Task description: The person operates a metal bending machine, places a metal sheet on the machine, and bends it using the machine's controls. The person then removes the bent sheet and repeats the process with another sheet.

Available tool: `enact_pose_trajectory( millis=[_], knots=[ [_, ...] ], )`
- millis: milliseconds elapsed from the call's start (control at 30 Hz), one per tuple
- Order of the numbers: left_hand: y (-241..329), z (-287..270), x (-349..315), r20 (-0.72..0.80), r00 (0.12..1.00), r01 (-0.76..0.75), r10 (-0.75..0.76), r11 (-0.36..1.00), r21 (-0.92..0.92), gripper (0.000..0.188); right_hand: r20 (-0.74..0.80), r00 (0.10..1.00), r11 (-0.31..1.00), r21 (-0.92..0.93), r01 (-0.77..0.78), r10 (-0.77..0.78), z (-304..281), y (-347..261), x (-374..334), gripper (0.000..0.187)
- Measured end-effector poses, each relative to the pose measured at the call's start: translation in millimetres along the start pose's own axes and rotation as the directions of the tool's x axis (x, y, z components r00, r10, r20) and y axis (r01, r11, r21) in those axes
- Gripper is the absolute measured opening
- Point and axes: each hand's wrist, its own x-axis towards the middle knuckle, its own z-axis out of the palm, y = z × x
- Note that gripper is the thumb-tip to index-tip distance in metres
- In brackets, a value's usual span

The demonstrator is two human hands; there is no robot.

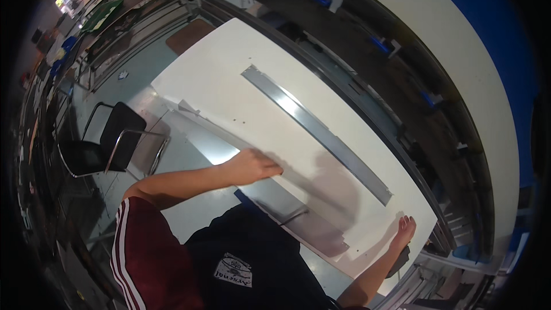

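Over the near side of the white table, my left hand [252, 166] is closed, its fingers pressed together and pointing right. Beneath it runs a wide grey sheet-metal piece [298, 206] along the table's near edge; whether the fingers grip its edge or something small is hidden. Farther back, a long, narrow metal strip [321, 132] with notched ends lies slantwise on the tabletop, apart from both hands. My right hand [406, 228] is at the table's right end, fingers loosely curled and apart, with nothing visible in it.
The white table [201, 63] has a few small dark spots. Behind it stands a long dark machine [379, 63] with blue parts. A black chair [115, 132] stands to the left, near metal racks [143, 28]. A dark object [403, 259] sits by my right wrist.
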Motion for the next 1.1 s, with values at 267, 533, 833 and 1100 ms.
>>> enact_pose_trajectory(
  millis=[267, 533, 833, 1100],
  knots=[
    [-27, 24, 229, -0.161, 0.982, -0.092, 0.102, 0.993, 0.069, 0.031, 0.166, 0.839, 0.374, -0.838, 0.396, -0.518, 40, 68, -103, 0.034],
    [-17, 176, 366, -0.041, 0.969, -0.231, 0.244, 0.95, 0.209, 0.036, 0.014, 0.871, 0.458, -0.846, 0.272, -0.491, 63, 41, -108, 0.032],
    [-6, 234, 346, -0.088, 0.977, -0.203, 0.196, 0.976, -0.083, 0.04, 0.015, 0.87, 0.446, -0.854, 0.268, -0.493, 62, 42, -108, 0.031],
    [-82, 147, 231, -0.043, 0.996, -0.088, 0.084, 0.992, -0.089, 0.04, 0.227, 0.782, 0.402, -0.755, 0.518, -0.58, 137, 20, -134, 0.044]
  ],
)
